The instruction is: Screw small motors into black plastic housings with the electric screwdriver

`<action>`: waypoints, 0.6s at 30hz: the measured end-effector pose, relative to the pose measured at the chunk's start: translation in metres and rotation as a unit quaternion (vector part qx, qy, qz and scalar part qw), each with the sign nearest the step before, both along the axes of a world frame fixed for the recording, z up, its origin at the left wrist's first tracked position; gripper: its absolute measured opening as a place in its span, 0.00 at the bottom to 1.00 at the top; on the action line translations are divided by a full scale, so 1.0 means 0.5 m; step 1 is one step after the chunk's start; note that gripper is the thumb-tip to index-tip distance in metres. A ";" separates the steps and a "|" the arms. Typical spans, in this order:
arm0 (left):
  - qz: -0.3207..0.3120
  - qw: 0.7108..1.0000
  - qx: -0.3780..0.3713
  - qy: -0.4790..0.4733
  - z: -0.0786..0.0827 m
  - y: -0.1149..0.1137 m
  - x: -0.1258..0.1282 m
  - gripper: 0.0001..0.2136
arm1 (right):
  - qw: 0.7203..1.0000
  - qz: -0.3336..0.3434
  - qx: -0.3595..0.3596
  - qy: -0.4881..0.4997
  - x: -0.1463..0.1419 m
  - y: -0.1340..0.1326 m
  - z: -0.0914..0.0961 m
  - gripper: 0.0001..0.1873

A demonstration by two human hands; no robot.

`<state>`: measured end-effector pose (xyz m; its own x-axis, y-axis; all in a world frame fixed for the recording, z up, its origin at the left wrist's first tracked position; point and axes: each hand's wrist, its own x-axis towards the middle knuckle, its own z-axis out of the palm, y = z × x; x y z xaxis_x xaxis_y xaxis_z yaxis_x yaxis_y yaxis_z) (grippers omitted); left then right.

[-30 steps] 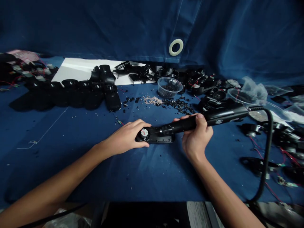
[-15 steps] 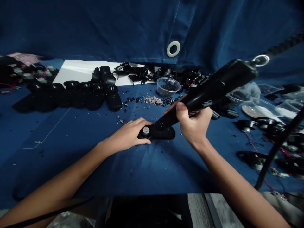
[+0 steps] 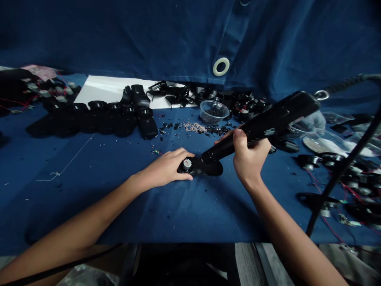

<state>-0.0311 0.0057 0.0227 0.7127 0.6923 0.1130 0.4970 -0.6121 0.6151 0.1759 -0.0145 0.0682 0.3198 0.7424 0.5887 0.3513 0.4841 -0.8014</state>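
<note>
My left hand [image 3: 169,169] grips the left end of a flat black plastic housing [image 3: 210,168] between thumb and fingers. A small round silver motor [image 3: 187,164] stands in that end, with red marks on its top. My right hand [image 3: 250,155] is wrapped around a black electric screwdriver [image 3: 268,124], held at a slant. Its tip points down and left at the middle of the housing; whether the bit touches is too small to tell. A small wired circuit board [image 3: 156,151] lies by my left fingers.
Several black housings [image 3: 145,123] stand in a row at the back left. A clear bowl [image 3: 212,113] of dark screws stands behind a pile of silver screws [image 3: 194,127]. Motor assemblies with red wires [image 3: 326,208] crowd the right side. The screwdriver's cable [image 3: 336,176] hangs there.
The screwdriver has tilted lower, and its tip has shifted slightly right along the housing. My left hand keeps its grip. The whole view has moved a little.
</note>
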 end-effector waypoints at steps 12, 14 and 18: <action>0.005 0.994 0.090 0.057 0.013 0.001 0.011 0.27 | 0.990 0.085 -0.016 -0.115 -0.065 0.020 0.040 0.06; -0.004 0.991 0.115 0.071 0.016 0.001 0.016 0.27 | 0.985 0.166 -0.024 -0.044 -0.083 0.028 0.040 0.08; -0.013 0.983 0.154 0.102 0.014 0.003 0.021 0.25 | 0.951 0.294 -0.057 0.077 -0.107 0.035 0.030 0.13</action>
<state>-0.0205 0.0072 0.0299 0.7597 0.6284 0.1671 0.5720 -0.7681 0.2879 0.1223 0.0029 0.0832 -0.0953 0.8752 0.4743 -0.0789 0.4684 -0.8800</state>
